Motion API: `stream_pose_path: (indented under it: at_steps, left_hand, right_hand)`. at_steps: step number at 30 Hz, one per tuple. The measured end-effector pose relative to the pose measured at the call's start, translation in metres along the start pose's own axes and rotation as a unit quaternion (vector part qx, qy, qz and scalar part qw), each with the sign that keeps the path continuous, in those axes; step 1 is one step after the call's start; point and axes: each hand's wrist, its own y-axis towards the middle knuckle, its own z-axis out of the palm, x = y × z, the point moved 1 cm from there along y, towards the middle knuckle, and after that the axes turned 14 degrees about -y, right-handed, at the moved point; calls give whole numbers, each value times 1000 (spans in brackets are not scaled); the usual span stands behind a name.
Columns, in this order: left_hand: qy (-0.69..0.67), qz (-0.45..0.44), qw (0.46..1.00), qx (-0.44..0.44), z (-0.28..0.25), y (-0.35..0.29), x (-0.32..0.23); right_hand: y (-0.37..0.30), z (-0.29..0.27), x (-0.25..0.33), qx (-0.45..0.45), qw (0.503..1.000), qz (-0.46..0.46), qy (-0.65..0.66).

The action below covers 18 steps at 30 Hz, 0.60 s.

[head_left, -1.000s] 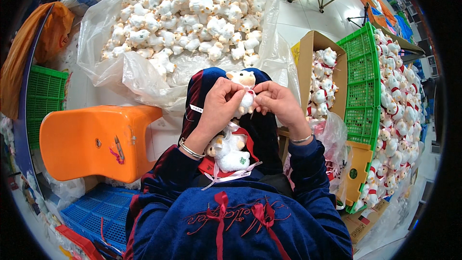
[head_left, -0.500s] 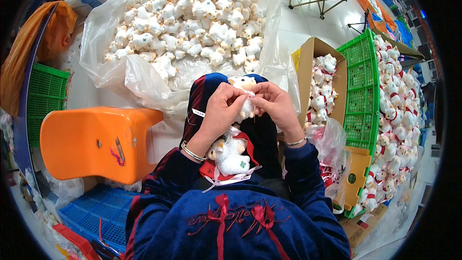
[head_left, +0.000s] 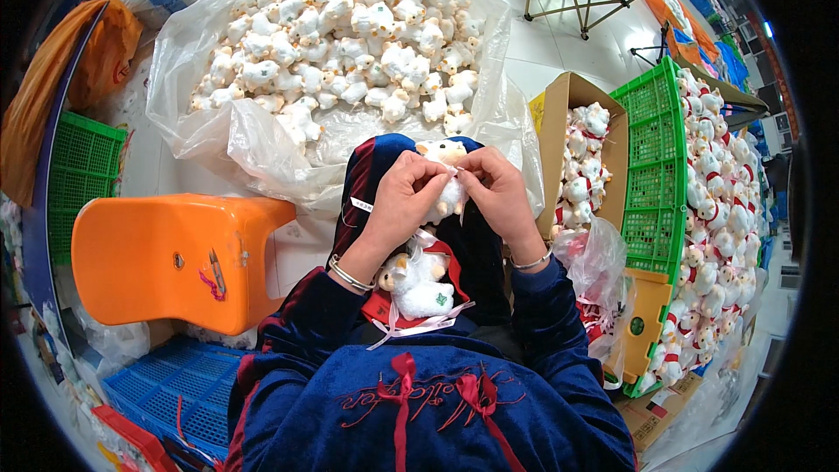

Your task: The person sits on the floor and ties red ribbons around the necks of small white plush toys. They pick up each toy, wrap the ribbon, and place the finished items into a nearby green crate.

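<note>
Above my knees a small white plush toy [head_left: 450,200] with a cream-coloured head is held upright between both hands. My left hand [head_left: 406,192] is closed, its thumb and forefinger pinched at the toy's neck. From the other side my right hand [head_left: 500,195] pinches at the same spot. Something thin and pale shows between the fingertips, too small to name. In my lap lies a second white plush toy [head_left: 421,288] with a green mark, on red cloth [head_left: 377,308] with pale ribbon [head_left: 419,327] around it.
Ahead, a clear plastic sheet [head_left: 249,144] bears a heap of white plush toys [head_left: 350,44]. An orange stool [head_left: 149,253] with small snips [head_left: 217,273] stands left. At right are a cardboard box [head_left: 559,105] and a green crate [head_left: 651,166] beside many red-ribboned toys [head_left: 712,236].
My right hand has shifted slightly, its thumb and forefinger drawing a little away from the toy's body at the neck. The toy and left hand stay nearly in place.
</note>
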Motion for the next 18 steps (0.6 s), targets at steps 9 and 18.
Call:
stream_pose_path:
  at_steps: [9, 18]
  left_hand:
    - [13, 18, 999, 34, -6, 4, 2]
    - [21, 4, 999, 40, -6, 4, -2]
  right_hand:
    - [7, -19, 22, 49, 994, -12, -98]
    - [8, -17, 24, 41, 990, -22, -131]
